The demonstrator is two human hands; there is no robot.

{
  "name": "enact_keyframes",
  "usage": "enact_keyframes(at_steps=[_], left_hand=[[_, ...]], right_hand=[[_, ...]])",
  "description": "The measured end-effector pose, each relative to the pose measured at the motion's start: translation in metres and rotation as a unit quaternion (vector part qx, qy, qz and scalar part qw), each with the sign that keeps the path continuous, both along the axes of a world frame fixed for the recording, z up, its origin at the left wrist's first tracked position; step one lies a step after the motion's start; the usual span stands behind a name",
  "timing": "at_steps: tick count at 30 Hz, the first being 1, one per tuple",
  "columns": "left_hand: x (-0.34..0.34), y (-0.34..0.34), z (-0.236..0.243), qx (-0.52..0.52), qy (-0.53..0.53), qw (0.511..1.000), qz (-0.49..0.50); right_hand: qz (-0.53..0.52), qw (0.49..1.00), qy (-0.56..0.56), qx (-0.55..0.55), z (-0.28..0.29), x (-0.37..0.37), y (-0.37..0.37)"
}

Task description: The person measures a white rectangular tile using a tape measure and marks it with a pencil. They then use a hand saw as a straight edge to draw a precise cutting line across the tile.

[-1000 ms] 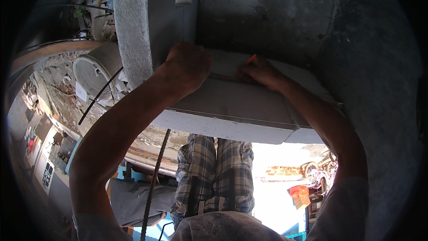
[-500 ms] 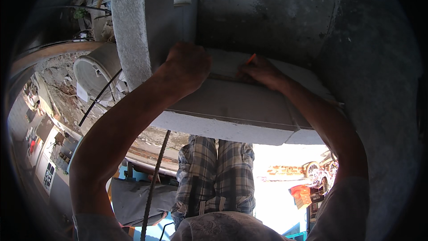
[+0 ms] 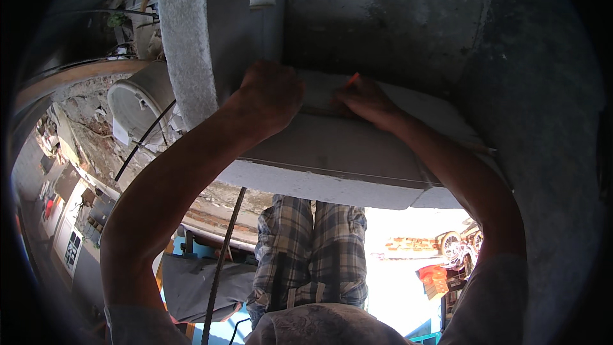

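Both my hands work over a pale grey block slab [image 3: 332, 147] with a white front edge, set in front of a dark grey wall. My left hand [image 3: 273, 96] is closed in a fist at the slab's left part, close to an upright grey block [image 3: 185, 38]. Whatever its fingers grip is hidden. A little to the right, my right hand [image 3: 369, 102] is closed around a thin orange stick [image 3: 354, 78], like a pencil, whose orange end pokes up above the fingers. A faint narrow strip runs along the slab between the hands; its kind is unclear.
A whitish bucket [image 3: 137, 105] lies tipped at the left beside rubble and a black cable [image 3: 145, 140]. A ribbed steel bar [image 3: 223, 255] rises below the slab, left of my legs in checked trousers [image 3: 310, 249]. An orange-red item [image 3: 434, 281] and bicycles stand far below right.
My right hand has moved slightly left along the slab, and the orange stick with it. My left hand stays in about the same place.
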State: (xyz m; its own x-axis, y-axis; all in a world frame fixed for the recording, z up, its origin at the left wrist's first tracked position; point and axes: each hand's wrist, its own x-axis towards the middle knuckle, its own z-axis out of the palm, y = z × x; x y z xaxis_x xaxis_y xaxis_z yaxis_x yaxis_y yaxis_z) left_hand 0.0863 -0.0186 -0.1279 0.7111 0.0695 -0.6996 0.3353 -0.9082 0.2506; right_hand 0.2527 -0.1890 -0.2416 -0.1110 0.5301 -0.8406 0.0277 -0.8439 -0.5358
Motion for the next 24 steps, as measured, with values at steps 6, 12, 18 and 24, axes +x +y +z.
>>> enact_keyframes(at_steps=[6, 12, 18, 24], left_hand=[[0.0024, 0.0006, 0.0002, -0.011, 0.02, 1.0, 0.014], [-0.001, 0.0007, -0.0017, -0.012, 0.012, 1.0, 0.011], [0.0015, 0.0008, -0.0031, -0.012, 0.034, 0.999, 0.012], [0.0023, 0.0011, -0.0008, -0.01, 0.024, 1.0, 0.013]], right_hand=[[-0.024, 0.997, 0.071, 0.007, 0.0046, -0.0024, 0.0055], [-0.036, 0.991, 0.131, -0.015, -0.0021, -0.0011, 0.0047], [-0.027, 0.991, 0.134, -0.008, 0.0017, -0.0009, 0.0076], [-0.026, 0.99, 0.136, -0.002, 0.0019, -0.0005, 0.0076]])
